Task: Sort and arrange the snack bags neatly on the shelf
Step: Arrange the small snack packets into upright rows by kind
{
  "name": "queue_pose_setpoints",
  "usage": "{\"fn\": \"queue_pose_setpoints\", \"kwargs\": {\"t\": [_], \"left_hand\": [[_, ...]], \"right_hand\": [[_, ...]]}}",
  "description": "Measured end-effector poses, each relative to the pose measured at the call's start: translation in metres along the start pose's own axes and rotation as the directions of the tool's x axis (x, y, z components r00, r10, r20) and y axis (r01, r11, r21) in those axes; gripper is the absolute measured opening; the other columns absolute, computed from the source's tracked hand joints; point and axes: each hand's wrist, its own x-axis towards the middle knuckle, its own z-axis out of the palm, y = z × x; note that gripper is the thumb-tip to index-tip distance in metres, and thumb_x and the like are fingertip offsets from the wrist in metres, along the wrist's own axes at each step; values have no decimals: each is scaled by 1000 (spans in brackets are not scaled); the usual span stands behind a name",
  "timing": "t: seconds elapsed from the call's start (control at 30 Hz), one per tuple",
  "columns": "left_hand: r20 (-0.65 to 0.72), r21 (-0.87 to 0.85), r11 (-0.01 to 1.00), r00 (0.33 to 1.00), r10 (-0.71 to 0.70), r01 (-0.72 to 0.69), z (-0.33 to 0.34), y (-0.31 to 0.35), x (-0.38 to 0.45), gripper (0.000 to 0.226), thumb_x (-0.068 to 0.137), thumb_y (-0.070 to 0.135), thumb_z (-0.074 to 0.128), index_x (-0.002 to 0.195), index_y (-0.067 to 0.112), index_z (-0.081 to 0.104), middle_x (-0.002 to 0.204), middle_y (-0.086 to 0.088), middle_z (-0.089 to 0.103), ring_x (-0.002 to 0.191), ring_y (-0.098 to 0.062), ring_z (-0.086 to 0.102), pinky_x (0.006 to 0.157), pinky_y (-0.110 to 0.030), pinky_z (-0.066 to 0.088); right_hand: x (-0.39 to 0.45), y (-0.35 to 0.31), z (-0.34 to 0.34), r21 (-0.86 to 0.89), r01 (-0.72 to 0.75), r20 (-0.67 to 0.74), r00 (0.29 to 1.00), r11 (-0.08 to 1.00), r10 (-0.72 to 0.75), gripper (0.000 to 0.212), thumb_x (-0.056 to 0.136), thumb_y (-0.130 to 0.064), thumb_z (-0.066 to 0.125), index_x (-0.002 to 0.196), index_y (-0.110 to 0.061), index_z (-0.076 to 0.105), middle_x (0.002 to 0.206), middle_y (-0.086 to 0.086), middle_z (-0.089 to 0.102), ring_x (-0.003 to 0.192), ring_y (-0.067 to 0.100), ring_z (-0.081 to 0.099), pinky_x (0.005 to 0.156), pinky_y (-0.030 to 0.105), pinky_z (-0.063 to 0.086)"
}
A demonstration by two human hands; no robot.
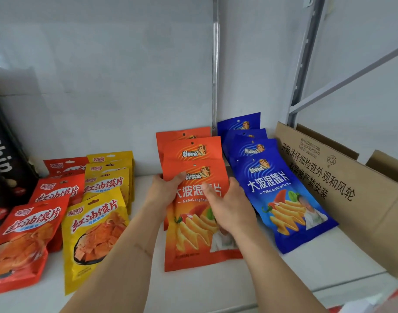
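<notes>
Four rows of snack bags lean on the white shelf (216, 288). In the middle, the front orange chip bag (193, 236) stands before two more orange ones (189, 147). My left hand (163, 192) grips its upper left edge, thumb on the front. My right hand (227, 206) lies across its right half, thumb on the print and fingers curled at the right edge. To the right stand several blue chip bags (281, 199). At the left are a row of yellow bags (92, 236) and a row of red bags (19, 242).
An open cardboard box (342, 195) with printed flaps stands at the right end of the shelf. A black chip package (3, 168) stands at the far left. A metal upright (215, 71) runs up the white back wall.
</notes>
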Motion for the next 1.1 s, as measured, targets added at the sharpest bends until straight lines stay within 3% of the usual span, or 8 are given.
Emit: {"fn": "queue_pose_setpoints", "kwargs": {"t": [0.1,0.23,0.43,0.53,0.7,0.77,0.9,1.1], "left_hand": [[13,-2,1000,1000,-2,2,0,-1,2,71,74,51,82,130,18,52,110,-7,73,86,-28,75,80,-52,61],[45,-42,998,998,-34,36,-4,-6,6,76,71,53,83,131,19,51,108,-7,74,84,-28,76,78,-54,61],[31,-41,999,1000,-3,4,-8,-11,8,65,76,50,81,126,21,53,107,-5,75,84,-26,76,79,-52,61],[-24,15,999,999,42,-42,-10,-13,10,68,75,53,80,128,21,52,109,-3,74,85,-24,76,79,-50,62],[-70,80,991,991,113,-107,-11,-15,8,70,75,55,79,129,19,54,113,-2,73,89,-22,74,80,-46,62],[-82,98,988,989,126,-118,-11,-15,5,69,77,53,79,130,18,53,114,-2,72,90,-21,74,80,-45,62],[-105,147,979,982,157,-140,-12,-14,2,66,79,51,78,132,20,51,116,-1,70,91,-19,72,80,-42,61],[-89,153,977,982,166,-151,-14,-14,0,70,77,53,79,132,19,51,116,0,71,92,-20,72,82,-45,61]], "right_hand": [[15,-7,3,109,-14,43,999,994,10,90,69,-88,48,137,-29,42,130,-3,60,112,18,62,96,43,52],[29,-7,9,103,-121,65,991,987,115,107,79,-80,49,156,-14,15,151,6,44,133,28,48,108,42,41],[38,-6,15,132,-111,107,990,985,97,78,82,-76,51,135,-19,42,120,-2,61,101,19,61,83,32,47],[41,-5,19,179,-67,97,994,981,50,66,82,-72,56,126,-23,49,114,-6,63,96,14,62,83,32,51],[43,-2,28,80,-66,65,996,995,61,97,59,-97,40,127,-27,46,120,-2,61,103,20,64,89,46,55],[35,-11,20,25,-74,70,995,997,73,95,71,-89,42,138,-23,39,132,3,55,112,24,61,95,46,52],[15,-14,3,-201,-51,54,997,978,63,101,87,-75,41,157,-12,3,161,11,20,143,31,33,113,47,34],[-37,0,9,-420,83,133,991,904,-29,92,87,-77,30,156,-23,0,159,2,21,143,24,30,115,46,29]]}}
